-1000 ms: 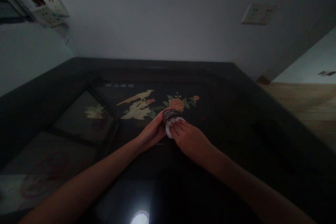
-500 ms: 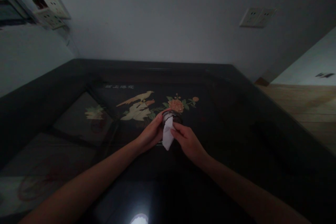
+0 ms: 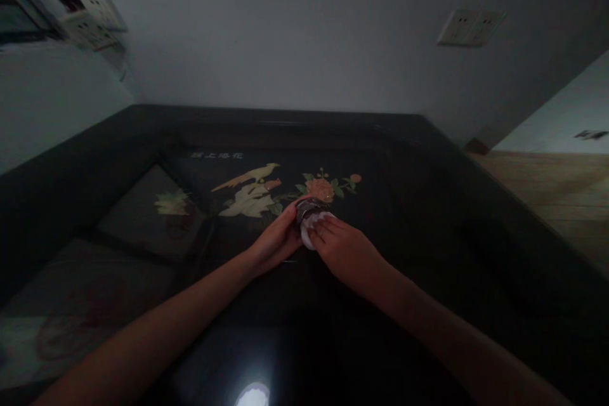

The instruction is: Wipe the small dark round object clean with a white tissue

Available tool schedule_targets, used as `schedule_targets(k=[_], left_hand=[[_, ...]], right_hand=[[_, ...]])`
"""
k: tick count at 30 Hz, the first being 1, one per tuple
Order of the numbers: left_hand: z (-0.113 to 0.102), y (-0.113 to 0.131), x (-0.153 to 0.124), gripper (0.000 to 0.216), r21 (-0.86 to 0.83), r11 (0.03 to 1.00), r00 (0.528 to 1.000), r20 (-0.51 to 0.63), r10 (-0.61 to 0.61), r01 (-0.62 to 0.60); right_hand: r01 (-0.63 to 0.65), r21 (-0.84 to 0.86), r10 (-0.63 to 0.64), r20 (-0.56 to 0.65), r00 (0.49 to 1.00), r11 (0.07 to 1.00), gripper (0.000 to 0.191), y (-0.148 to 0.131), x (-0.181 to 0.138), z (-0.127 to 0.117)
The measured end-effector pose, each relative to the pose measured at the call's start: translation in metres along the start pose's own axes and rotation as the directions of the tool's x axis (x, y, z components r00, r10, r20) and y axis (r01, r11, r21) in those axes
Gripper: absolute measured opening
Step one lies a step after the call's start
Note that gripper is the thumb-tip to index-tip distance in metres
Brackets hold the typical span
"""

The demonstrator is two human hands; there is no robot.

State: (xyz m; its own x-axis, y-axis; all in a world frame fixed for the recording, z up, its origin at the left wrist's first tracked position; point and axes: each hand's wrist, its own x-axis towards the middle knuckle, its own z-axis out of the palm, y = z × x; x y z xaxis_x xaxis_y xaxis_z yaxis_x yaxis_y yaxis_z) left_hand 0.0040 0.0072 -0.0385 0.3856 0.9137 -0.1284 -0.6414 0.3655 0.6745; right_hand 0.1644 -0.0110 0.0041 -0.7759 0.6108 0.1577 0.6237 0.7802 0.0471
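Note:
A small dark round jar-like thing [image 3: 308, 207] stands on the glossy black table [image 3: 428, 216], near an inlaid bird and flower picture [image 3: 266, 187]. My left hand [image 3: 276, 240] is wrapped round its left side and holds it steady. My right hand [image 3: 343, 251] presses a white tissue [image 3: 308, 228] against the jar's front, fingers closed on the paper. The room is dim and the jar's detail is hard to make out.
The black table has raised dark borders and a second inlaid panel [image 3: 174, 206] at the left. A grey wall with sockets [image 3: 469, 26] runs behind, more sockets [image 3: 90, 16] sit at the upper left. Wooden floor [image 3: 561, 190] shows at the right.
Half a second ago the tissue hung loose from my right fingers in front of the jar; now my right hand has moved forward and presses it bunched against the jar. My left hand stayed put.

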Motion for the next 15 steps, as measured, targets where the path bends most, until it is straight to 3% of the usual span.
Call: schedule_targets(k=[4, 6, 8, 11, 15], left_hand=[[0.0, 0.001, 0.0, 0.042, -0.007, 1.0, 1.0, 0.003, -0.004, 0.004], [0.001, 0.001, 0.0, 0.043, -0.014, 1.0, 1.0, 0.003, -0.013, 0.013], [0.003, 0.002, -0.001, 0.043, -0.006, 1.0, 1.0, 0.003, -0.011, 0.011], [0.005, 0.002, -0.002, 0.043, 0.024, 1.0, 1.0, 0.006, 0.011, -0.011], [0.006, 0.001, -0.004, 0.042, 0.067, 0.998, 1.0, -0.023, 0.021, -0.019]], right_hand=[[-0.01, 0.047, 0.011, -0.01, 1.0, 0.999, 0.032, -0.002, 0.0, 0.0], [-0.062, 0.185, 0.062, 0.006, 0.998, 0.981, 0.033, -0.003, 0.001, -0.002], [-0.166, 0.391, 0.168, 0.03, 0.985, 0.905, 0.032, -0.006, 0.002, -0.003], [-0.29, 0.714, 0.36, 0.057, 0.931, 0.637, 0.025, -0.01, 0.003, 0.0], [-0.207, 0.956, 0.529, 0.067, 0.846, 0.209, 0.022, -0.016, 0.005, 0.01]])
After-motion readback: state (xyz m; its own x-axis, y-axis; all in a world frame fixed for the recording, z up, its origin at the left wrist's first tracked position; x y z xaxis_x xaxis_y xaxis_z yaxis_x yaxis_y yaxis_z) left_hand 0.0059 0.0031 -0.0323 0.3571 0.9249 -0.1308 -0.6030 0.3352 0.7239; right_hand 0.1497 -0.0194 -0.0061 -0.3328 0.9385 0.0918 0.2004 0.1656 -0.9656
